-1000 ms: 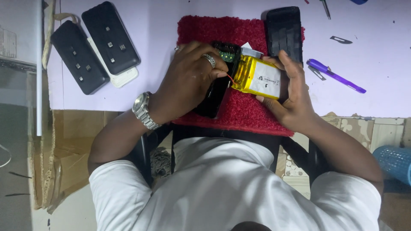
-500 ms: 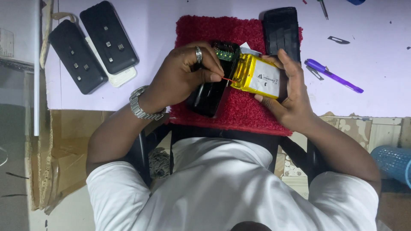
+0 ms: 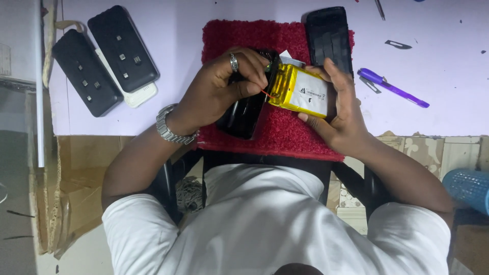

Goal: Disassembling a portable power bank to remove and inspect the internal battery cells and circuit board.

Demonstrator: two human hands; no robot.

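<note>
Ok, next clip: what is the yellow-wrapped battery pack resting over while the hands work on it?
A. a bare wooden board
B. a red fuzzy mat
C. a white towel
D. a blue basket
B: the yellow-wrapped battery pack, held at its edge by the right hand, sits above the red fuzzy mat on the pale table, while the left hand pinches at its red wire.
</note>
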